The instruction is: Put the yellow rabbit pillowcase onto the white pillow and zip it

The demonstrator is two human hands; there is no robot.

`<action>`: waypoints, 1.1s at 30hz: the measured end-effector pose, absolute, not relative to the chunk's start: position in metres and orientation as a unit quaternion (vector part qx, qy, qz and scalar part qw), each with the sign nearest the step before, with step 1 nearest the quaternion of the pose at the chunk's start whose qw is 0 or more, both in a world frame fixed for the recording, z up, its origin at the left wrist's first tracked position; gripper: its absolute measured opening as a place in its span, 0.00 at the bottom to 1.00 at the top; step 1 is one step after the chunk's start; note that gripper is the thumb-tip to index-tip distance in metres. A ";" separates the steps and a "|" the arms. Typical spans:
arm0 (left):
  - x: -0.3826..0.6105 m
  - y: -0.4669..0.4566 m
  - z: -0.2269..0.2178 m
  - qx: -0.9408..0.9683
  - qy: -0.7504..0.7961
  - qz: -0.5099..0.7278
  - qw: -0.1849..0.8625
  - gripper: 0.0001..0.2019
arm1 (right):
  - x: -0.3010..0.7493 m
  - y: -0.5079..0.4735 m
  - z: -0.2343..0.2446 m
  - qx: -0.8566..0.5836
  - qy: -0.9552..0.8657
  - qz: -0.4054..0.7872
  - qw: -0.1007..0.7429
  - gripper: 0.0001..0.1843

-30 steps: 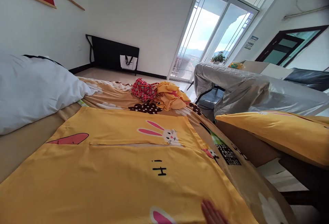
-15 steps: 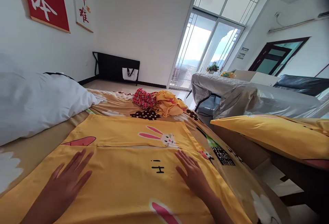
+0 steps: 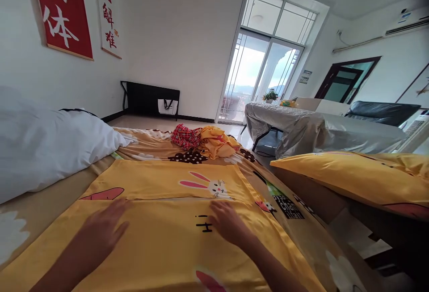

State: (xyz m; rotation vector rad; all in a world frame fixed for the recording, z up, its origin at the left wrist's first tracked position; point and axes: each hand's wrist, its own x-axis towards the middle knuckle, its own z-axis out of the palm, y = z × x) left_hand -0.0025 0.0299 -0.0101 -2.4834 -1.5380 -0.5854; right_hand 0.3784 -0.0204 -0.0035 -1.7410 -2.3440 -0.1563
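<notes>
A yellow printed cloth cover (image 3: pixel 161 238) lies spread out before me, with an edge running across it. Beyond that edge is a yellow section with a white rabbit face (image 3: pixel 217 189). My left hand (image 3: pixel 100 234) rests on the cover at the left, fingers stretched forward to the edge and thumb apart, slightly blurred. On the right, my right hand (image 3: pixel 229 225) lies on the cover beside the printed "Hi", its fingers a little bent and the tips at the edge. Neither hand visibly holds anything.
A white pillow or quilt (image 3: pixel 60 140) bulges at the left. Crumpled red plaid cloth (image 3: pixel 186 136) and yellow cloth (image 3: pixel 217 142) lie at the bed's far side. At the right are a yellow pillow (image 3: pixel 335 171) and a plastic-covered table (image 3: pixel 284 120).
My right hand has slid left along the cloth edge toward the printed letters, its fingers more bent. The left hand has shifted slightly right. The view has tilted upward a little.
</notes>
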 end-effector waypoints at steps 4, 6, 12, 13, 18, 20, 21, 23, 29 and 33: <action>0.096 0.085 0.030 -0.912 -0.399 -0.062 -0.078 0.25 | 0.299 0.013 -0.008 -0.431 -0.895 -0.052 0.103 0.11; 0.129 0.118 0.028 -0.911 -0.401 -0.053 -0.083 0.26 | 0.277 0.028 -0.021 -0.423 -0.898 -0.090 0.084 0.12; 0.131 0.164 -0.032 -0.909 -0.402 -0.060 -0.094 0.26 | 0.276 0.037 -0.041 -0.453 -0.872 -0.058 0.178 0.13; 0.126 0.164 -0.039 -0.912 -0.394 -0.062 -0.099 0.27 | 0.279 0.035 -0.040 -0.463 -0.863 -0.033 0.197 0.15; 0.120 0.168 -0.047 -0.923 -0.363 -0.066 -0.107 0.32 | 0.285 0.029 -0.037 -0.490 -0.843 0.032 0.220 0.15; 0.124 0.175 -0.043 -0.928 -0.356 -0.049 -0.098 0.34 | 0.286 0.031 -0.041 -0.518 -0.826 0.027 0.220 0.15; 0.125 0.178 -0.040 -0.932 -0.348 -0.041 -0.089 0.35 | 0.287 0.032 -0.043 -0.532 -0.817 0.022 0.221 0.15; 0.128 0.185 -0.034 -0.941 -0.331 -0.034 -0.066 0.37 | 0.288 0.034 -0.046 -0.544 -0.809 0.011 0.220 0.15; 0.132 0.200 -0.025 -0.953 -0.296 -0.055 -0.011 0.30 | 0.291 0.035 -0.048 -0.519 -0.834 -0.025 0.184 0.06; 0.133 0.208 -0.030 -0.953 -0.291 -0.079 0.020 0.21 | 0.291 0.027 -0.045 -0.479 -0.859 -0.043 0.175 0.04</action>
